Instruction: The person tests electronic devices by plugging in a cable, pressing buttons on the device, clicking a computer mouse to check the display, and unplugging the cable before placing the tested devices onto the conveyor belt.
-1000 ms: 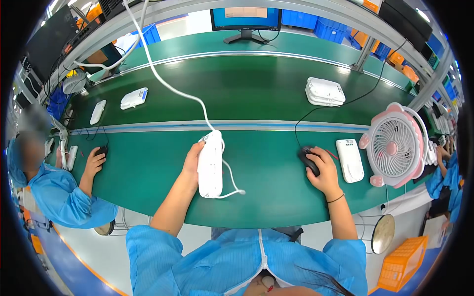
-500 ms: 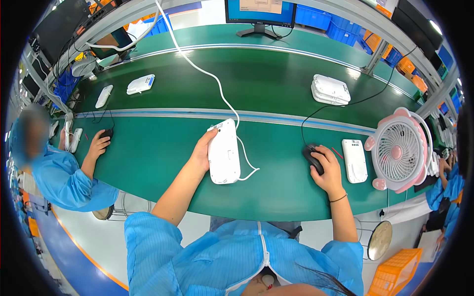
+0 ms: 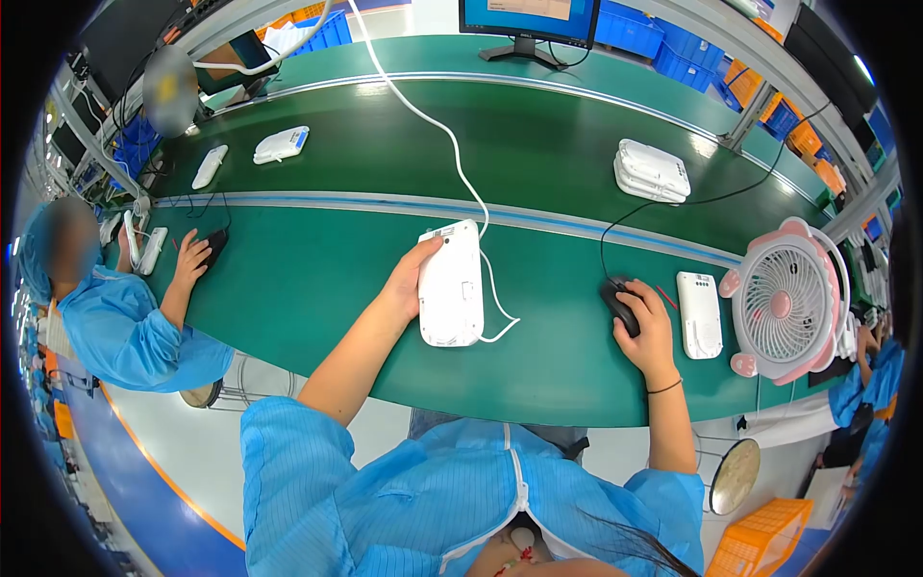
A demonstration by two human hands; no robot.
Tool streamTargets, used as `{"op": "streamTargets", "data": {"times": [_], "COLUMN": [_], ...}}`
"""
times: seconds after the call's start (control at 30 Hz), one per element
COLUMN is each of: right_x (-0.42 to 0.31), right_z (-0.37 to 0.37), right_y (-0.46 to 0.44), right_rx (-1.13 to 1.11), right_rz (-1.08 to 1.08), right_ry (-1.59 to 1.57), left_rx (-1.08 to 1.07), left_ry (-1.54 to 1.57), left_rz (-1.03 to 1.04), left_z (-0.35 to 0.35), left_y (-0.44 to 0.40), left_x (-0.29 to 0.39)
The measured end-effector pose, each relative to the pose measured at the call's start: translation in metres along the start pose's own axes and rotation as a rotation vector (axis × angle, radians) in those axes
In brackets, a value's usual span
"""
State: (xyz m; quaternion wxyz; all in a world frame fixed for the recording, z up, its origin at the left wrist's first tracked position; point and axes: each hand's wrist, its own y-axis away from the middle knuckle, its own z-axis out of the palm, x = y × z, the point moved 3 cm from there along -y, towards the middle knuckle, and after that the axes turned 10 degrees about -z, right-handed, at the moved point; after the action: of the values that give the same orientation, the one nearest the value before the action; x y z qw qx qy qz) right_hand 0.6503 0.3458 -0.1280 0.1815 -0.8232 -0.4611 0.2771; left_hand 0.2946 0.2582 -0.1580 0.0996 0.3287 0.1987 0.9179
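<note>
My left hand (image 3: 409,277) grips a white handheld electronic device (image 3: 452,298) by its left side, above the green bench. Behind it a white cable (image 3: 449,144) runs down from the overhead frame and loops out to the right of the device; where it plugs in is hidden. Under my right hand (image 3: 646,329) is a black computer mouse (image 3: 620,306), fingers curved over it. To the right of that hand lie a thin red stick (image 3: 667,297) and a second white device (image 3: 700,315).
A pink-and-white fan (image 3: 784,303) stands at the right. Stacked white devices (image 3: 652,171) and two more units rest on the dark green strip behind. A monitor (image 3: 527,21) stands at the back. At the left, a co-worker (image 3: 120,327) in blue works with another mouse.
The whole view has shifted slightly. My left hand still holds the white device, now standing a little more upright. My right hand stays on the mouse.
</note>
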Motion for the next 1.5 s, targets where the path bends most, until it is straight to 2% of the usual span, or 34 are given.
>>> {"op": "streamTargets", "data": {"times": [0.13,0.23,0.33,0.4,0.43,0.53,0.6,0.67,0.73,0.93,0.97,1.2,1.33,1.5], "right_x": [-0.006,-0.029,-0.047,-0.078,-0.094,-0.112,-0.122,-0.132,-0.134,-0.138,-0.139,-0.140,-0.134,-0.123], "right_z": [-0.004,-0.022,-0.009,0.001,0.001,0.012,0.014,0.028,0.028,0.021,0.020,0.013,0.017,0.019], "right_y": [-0.003,-0.013,-0.008,-0.015,-0.026,-0.051,-0.062,-0.059,-0.057,-0.054,-0.054,-0.059,-0.063,-0.070], "right_rx": [-0.015,0.206,0.131,-0.122,-0.200,-0.002,0.094,0.234,0.238,0.316,0.336,0.412,0.418,0.405], "right_rz": [-0.013,-0.098,-0.286,-0.231,-0.240,-0.071,-0.093,-0.091,-0.154,-0.240,-0.247,-0.329,-0.322,-0.314], "right_ry": [0.069,0.173,-0.172,-0.417,-0.372,-0.476,-0.431,-0.618,-0.553,-0.477,-0.482,-0.448,-0.459,-0.425], "left_rx": [0.001,0.013,0.120,0.075,0.062,0.123,0.183,0.269,0.304,0.174,0.177,0.052,0.116,0.031], "left_ry": [0.040,0.165,0.298,0.280,0.298,0.377,0.330,0.266,0.304,0.360,0.341,0.254,0.159,0.068], "left_rz": [0.023,0.016,0.060,0.135,0.165,0.240,0.362,0.461,0.384,0.306,0.234,0.263,0.232,0.178], "left_z": [0.003,0.013,0.033,0.040,0.043,0.055,0.064,0.066,0.073,0.079,0.081,0.086,0.091,0.091], "left_y": [0.001,0.005,0.019,0.016,0.016,0.019,0.025,0.029,0.036,0.038,0.038,0.034,0.036,0.020], "left_x": [-0.003,-0.011,-0.033,-0.048,-0.054,-0.068,-0.074,-0.086,-0.093,-0.101,-0.101,-0.080,-0.075,-0.065]}}
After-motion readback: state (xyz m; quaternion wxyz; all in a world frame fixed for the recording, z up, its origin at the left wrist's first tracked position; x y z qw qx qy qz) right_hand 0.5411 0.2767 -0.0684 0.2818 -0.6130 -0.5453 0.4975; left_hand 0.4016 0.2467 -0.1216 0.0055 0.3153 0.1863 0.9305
